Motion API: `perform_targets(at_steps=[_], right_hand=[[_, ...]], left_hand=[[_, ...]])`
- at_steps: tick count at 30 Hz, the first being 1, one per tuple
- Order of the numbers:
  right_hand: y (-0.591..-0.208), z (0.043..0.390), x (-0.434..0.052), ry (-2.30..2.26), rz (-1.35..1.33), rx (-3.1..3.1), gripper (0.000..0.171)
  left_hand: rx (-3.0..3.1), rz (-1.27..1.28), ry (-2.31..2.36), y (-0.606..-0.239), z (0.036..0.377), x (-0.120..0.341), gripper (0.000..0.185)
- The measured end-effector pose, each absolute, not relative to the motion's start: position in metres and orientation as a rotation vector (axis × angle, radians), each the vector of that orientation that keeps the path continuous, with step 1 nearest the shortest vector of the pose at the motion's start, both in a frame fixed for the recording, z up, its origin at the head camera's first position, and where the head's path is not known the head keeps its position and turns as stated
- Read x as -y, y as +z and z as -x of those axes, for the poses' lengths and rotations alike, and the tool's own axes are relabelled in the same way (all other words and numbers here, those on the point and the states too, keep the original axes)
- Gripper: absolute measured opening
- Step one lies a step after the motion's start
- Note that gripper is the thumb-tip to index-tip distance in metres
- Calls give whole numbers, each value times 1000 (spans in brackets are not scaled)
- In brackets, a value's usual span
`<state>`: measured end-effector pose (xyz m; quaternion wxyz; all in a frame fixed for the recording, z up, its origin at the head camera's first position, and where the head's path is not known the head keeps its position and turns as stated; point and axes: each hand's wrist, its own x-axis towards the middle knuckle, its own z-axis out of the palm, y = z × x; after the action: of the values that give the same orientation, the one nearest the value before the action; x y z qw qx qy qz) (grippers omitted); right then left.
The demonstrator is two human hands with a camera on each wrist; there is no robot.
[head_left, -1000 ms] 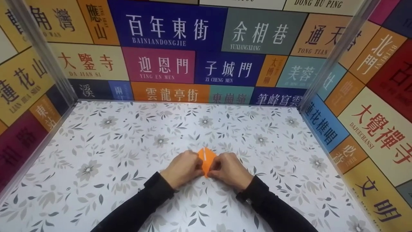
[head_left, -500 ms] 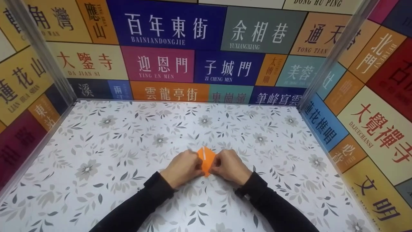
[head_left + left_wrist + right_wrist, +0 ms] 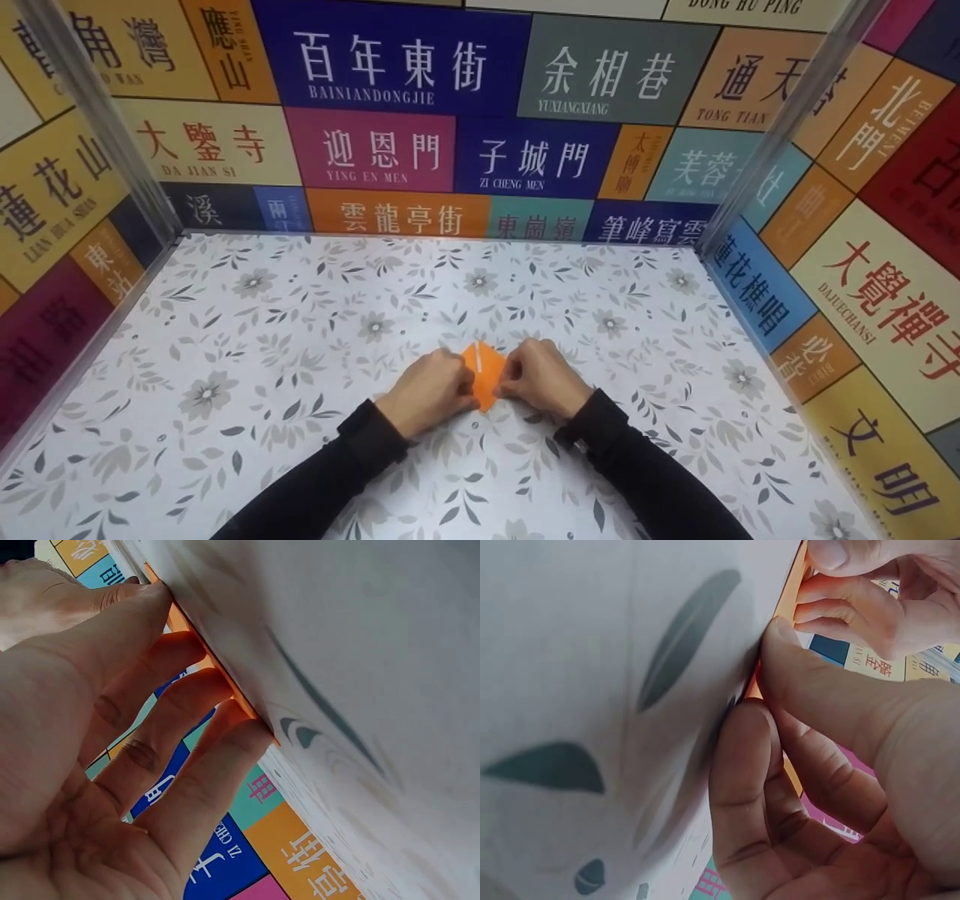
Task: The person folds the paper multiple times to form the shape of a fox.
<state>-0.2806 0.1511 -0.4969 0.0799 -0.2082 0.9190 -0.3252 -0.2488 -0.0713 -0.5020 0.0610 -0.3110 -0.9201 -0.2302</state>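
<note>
A small piece of folded orange paper (image 3: 489,375), kite-shaped with a narrow white strip near its top point, lies on the flowered tabletop between the hands. My left hand (image 3: 431,391) covers its left side. In the left wrist view, the thumb and fingertips of that hand are spread along the edge of the orange paper (image 3: 217,664) and press it against the surface. My right hand (image 3: 546,381) is at the right corner. Seen from the right wrist, its thumb and bent forefinger pinch the edge of the paper (image 3: 789,596). Both palms hide parts of the sheet.
The white tabletop (image 3: 375,285) has a grey flower and leaf print. Panels with coloured sign patterns (image 3: 397,56) stand at the back and both sides, with clear corner strips (image 3: 780,127) where they meet.
My right hand has shifted slightly right and away from the bottom point, so more of the paper's lower right shows. The left hand keeps its place on the paper.
</note>
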Motion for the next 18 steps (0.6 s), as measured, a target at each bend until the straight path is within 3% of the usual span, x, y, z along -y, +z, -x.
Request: perform_targets(at_steps=[18], right_hand=[[-502,309,-178,-919,540,-2960,17]], left_hand=[[2802,935,-740,-502,249,72,20]])
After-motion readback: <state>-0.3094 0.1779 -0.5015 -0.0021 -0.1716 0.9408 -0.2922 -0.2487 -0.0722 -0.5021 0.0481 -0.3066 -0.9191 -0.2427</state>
